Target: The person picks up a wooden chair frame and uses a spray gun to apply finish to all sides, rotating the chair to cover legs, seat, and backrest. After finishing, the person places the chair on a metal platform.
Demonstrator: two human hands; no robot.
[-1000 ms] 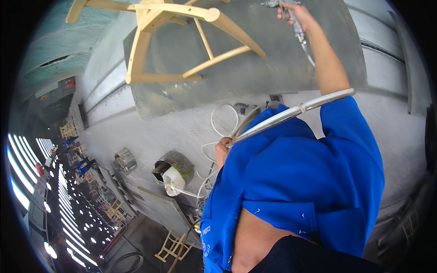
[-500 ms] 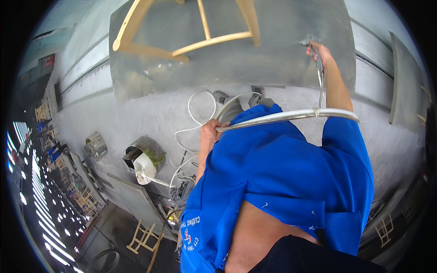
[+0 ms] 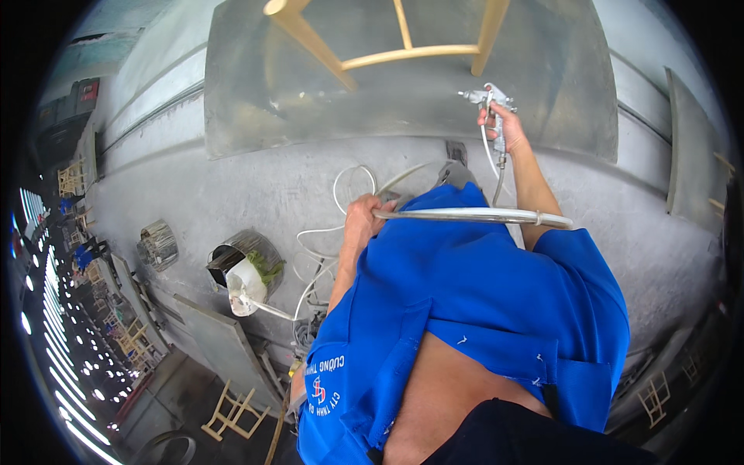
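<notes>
A metal spray gun (image 3: 500, 128) is gripped in my right hand (image 3: 504, 130), its nozzle pointing left toward a pale wooden chair frame (image 3: 411, 54). That frame is cut off by the top of the view, and its legs rise from a grey board (image 3: 325, 116). From the gun's base a thin line runs down to a pair of hoses, one white and one clear (image 3: 465, 215), that cross in front of my body. My left hand (image 3: 366, 220) is closed around these hoses near my waist.
Loose white hose (image 3: 314, 232) loops across the pale floor on the left. Nearby stand a metal can (image 3: 260, 256) with a white container (image 3: 245, 287) in it, and a smaller can (image 3: 158, 245). Grey panels (image 3: 225, 341) lean lower left, beside a small wooden frame (image 3: 235, 411).
My right hand has brought the spray gun left and closer to my body. The chair frame sits farther right and higher in view. My left hand keeps its hold on the hoses.
</notes>
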